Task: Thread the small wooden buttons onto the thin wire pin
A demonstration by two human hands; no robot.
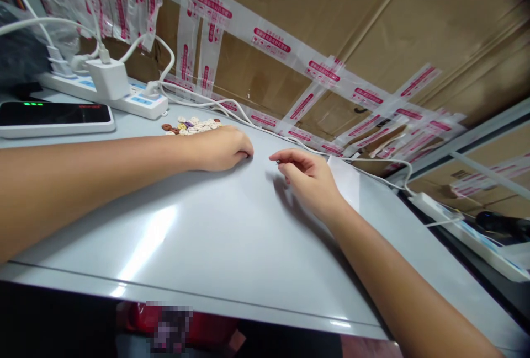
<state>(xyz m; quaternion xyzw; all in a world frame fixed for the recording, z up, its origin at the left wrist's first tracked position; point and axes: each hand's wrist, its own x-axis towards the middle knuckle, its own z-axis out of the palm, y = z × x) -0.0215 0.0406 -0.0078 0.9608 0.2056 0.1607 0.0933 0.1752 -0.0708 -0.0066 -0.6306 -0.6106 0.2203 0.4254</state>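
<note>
So the right hand [310,179] has its thumb and index finger pinched on a tiny dark piece [278,161], held just above the glossy pale grey tabletop [232,247]; it's way too small for me to say what it is. The left hand [223,148] is down near the middle of the table, back of the hand up, fingers curled in, and honestly I can't tell if there's anything under them. The two hands are near each other but not touching. Right behind the left wrist there's a little heap of small round button-like pieces [194,126], mostly cream with some brown, yellow and purple mixed in. Further left sits a flat black-topped device with a white edge and green lights [53,121], and behind that a long white power strip [151,105] with a chunky white cube charger [110,79] plugged in. A thin white sheet [346,181] lies just past the right wrist, partly covered. The whole back is brown cardboard [256,74] plastered with whitish tape printed in pinkish red.
</note>
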